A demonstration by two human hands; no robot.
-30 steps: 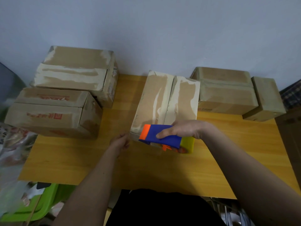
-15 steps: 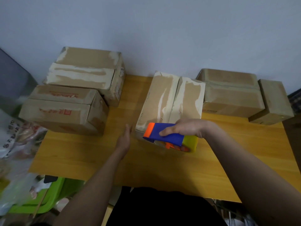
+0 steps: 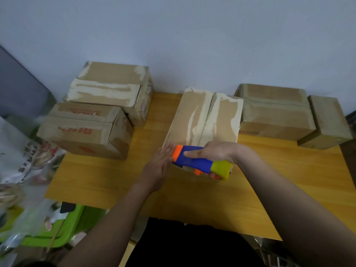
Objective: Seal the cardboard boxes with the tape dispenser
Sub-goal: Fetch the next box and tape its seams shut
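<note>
A tall cardboard box (image 3: 204, 116) stands in the middle of the wooden table (image 3: 100, 176), its two top flaps meeting along a centre seam. My right hand (image 3: 213, 152) grips a blue, orange and yellow tape dispenser (image 3: 200, 163) held against the box's near end. My left hand (image 3: 159, 166) has straight fingers and lies flat against the box's near left corner, beside the dispenser's orange tip.
Two cardboard boxes (image 3: 86, 130) (image 3: 113, 89) sit at the table's left, one behind the other. Two more boxes (image 3: 273, 110) (image 3: 327, 120) stand at the right by the wall. A green bin (image 3: 73, 224) and plastic bags (image 3: 21, 160) lie off the table's left edge.
My left hand has risen from the table edge and come up flat against the box's near left corner. The right hand keeps the dispenser at the box's near end.
</note>
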